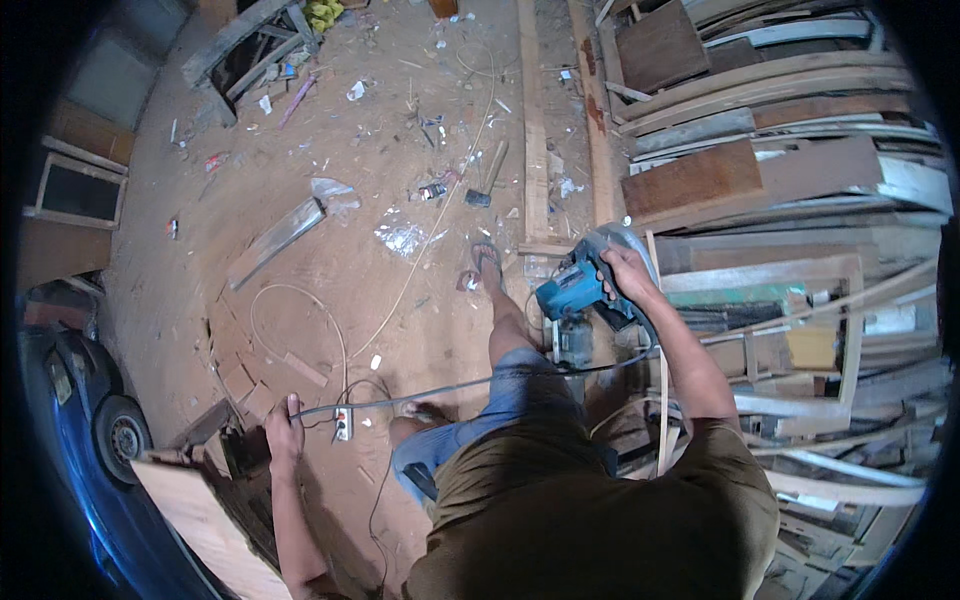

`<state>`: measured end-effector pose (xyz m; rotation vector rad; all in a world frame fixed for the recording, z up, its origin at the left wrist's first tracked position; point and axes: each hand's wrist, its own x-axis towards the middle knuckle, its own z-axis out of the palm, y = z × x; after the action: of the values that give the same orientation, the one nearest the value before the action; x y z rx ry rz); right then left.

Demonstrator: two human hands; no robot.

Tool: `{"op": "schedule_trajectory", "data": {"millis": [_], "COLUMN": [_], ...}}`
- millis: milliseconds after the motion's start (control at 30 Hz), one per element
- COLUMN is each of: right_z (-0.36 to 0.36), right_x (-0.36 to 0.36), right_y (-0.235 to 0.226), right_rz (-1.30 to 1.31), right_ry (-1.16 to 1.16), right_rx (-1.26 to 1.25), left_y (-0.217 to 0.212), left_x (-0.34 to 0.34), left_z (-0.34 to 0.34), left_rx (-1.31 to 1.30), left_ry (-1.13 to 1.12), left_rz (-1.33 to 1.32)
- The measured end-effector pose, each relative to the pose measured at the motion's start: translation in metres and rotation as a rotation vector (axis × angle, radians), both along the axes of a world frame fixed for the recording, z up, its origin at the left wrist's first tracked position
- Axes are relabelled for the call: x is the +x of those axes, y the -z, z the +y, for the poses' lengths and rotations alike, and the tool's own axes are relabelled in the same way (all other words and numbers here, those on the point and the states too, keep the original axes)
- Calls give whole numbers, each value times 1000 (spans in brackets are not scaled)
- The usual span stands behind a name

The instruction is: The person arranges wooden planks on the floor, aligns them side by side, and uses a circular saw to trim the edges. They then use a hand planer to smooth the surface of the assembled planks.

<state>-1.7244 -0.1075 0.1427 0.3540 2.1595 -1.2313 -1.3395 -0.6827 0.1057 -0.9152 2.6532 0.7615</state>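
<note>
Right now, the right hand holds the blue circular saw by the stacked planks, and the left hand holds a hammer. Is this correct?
Not quite. In the head view the left hand grips the saw's grey power cord, not a hammer; a hammer lies on the dirt floor, away from both hands. The rest is correct: the right hand holds the blue circular saw by the stacked planks.

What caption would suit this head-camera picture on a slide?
Right hand grips a teal circular saw beside stacked timber planks; left hand holds its grey power cable above a dusty floor.
</note>
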Motion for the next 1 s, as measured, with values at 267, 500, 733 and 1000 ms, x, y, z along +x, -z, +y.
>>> {"op": "schedule_trajectory", "data": {"millis": [267, 500, 733, 1000], "right_z": [18, 17, -110, -273], "right_x": [-193, -289, -306, -243], "right_y": [263, 436, 492, 709], "right_rz": [192, 197, 197, 674], "right_ry": [-332, -673, -1160, -1196], "right_rx": [11, 214, 404, 646], "left_y": [12, 221, 376, 435], "left_x": [-411, -449, -225, -155], "left_z": [84, 138, 120, 154], "left_rx": [61, 291, 148, 211], "left_ry": [-77, 24, -68, -352], "left_rz": [278, -91, -646, -452]}}
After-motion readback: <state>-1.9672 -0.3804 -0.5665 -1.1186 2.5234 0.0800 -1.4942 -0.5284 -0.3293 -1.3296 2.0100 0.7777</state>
